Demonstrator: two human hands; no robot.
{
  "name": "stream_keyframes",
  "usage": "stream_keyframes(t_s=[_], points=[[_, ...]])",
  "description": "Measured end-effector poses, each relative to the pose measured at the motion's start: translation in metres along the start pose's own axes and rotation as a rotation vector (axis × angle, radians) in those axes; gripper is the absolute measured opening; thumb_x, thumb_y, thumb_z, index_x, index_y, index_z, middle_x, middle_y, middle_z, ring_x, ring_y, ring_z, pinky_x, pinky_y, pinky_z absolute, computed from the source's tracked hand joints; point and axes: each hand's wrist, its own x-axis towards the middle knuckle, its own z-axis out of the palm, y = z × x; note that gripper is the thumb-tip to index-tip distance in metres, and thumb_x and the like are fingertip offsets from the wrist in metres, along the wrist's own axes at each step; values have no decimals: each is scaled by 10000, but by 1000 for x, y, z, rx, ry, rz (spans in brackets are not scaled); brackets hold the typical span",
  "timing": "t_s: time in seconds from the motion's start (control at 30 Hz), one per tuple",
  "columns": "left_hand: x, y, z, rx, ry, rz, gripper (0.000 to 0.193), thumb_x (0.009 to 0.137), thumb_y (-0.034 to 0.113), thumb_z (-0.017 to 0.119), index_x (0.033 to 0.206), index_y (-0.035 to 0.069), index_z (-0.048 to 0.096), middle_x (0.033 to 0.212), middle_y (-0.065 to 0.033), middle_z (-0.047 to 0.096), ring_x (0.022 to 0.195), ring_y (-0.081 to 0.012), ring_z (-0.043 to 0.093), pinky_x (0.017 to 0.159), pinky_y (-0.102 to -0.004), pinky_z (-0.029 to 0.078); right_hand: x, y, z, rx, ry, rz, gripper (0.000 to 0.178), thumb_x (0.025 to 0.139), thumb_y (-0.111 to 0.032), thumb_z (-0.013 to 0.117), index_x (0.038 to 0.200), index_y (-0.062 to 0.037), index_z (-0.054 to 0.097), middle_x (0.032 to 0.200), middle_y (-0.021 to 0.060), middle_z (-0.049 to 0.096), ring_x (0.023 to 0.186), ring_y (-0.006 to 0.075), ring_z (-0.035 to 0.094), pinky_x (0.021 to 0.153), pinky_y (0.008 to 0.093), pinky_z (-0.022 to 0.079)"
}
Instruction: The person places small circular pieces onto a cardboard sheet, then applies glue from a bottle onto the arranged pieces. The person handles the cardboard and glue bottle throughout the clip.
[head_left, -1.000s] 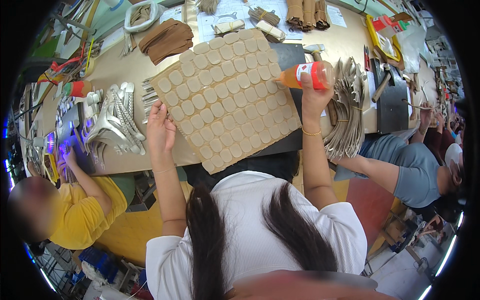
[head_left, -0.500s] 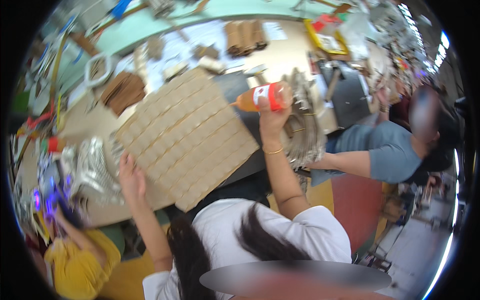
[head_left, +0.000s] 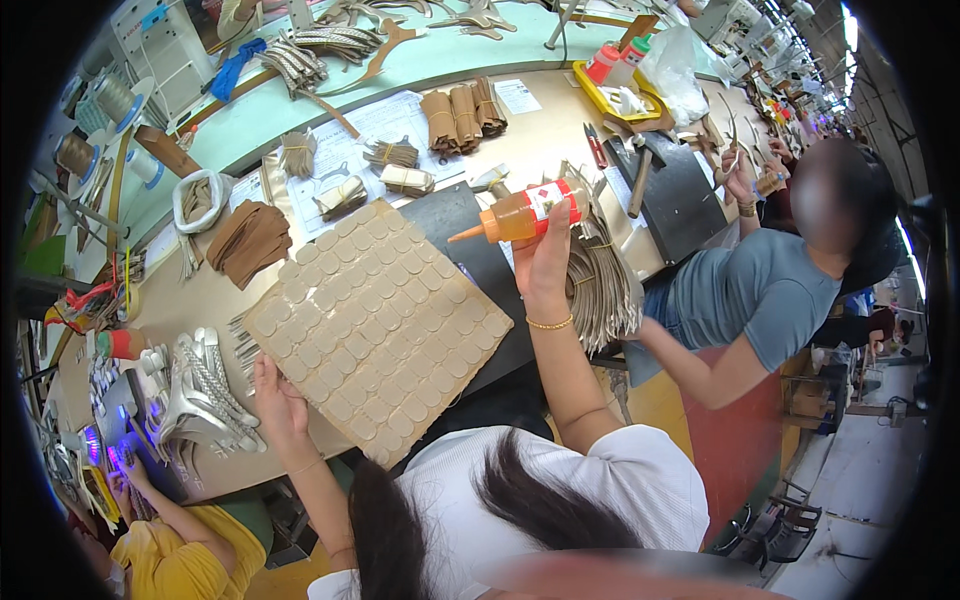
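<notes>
My left hand (head_left: 281, 402) grips the lower left edge of a tan board (head_left: 262, 298), with its fingers closed at that edge. Rows of small beige rounded tabs (head_left: 385, 330) cover the face of the board, which is tilted over the table's near edge. In my right hand (head_left: 545, 262) is a squeeze bottle (head_left: 515, 218) of amber liquid with a red and white label. Its orange nozzle points left and slightly down, above the board's upper right edge and apart from the tabs.
Bundled straps (head_left: 600, 280) lie right of the bottle, and a dark mat (head_left: 440, 222) lies behind the board. Brown pieces (head_left: 250, 250) and silvery braided straps (head_left: 205, 400) are at left. A co-worker in blue-grey (head_left: 760, 290) sits at right, another in yellow (head_left: 185, 540) at lower left.
The bottle's nozzle has dipped from nearly level to slanting down-left. The board sits a little lower in the view, and both hands keep their holds. The picture has become sharper.
</notes>
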Motion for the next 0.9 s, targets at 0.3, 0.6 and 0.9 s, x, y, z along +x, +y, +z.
stream_keyframes(t_s=[0.3,0.6,0.9], points=[[-8,-3,0,-101,50,-4,210,969,100,446,1172,48,458,1145,-94,577,1044,-190,567,904,-346,480,2,16,29,-34,-161,-93,414,861,-237,669,1192,-70,487,1082,12,568,971,120,569,838,283,496],[-10,-2,3,-132,-50,36,156,972,99,438,1112,40,475,1119,-90,587,1043,-171,576,899,-330,491,31,51,67,-424,-271,-304,445,772,-230,775,1066,40,578,1093,65,551,962,139,538,856,273,447],[-18,4,14,-126,-36,52,150,975,102,434,1105,47,485,1116,-87,595,1022,-178,591,884,-335,500,60,70,110,-655,-484,-458,388,710,-277,818,924,-1,648,857,46,661,770,115,606,722,251,496]])
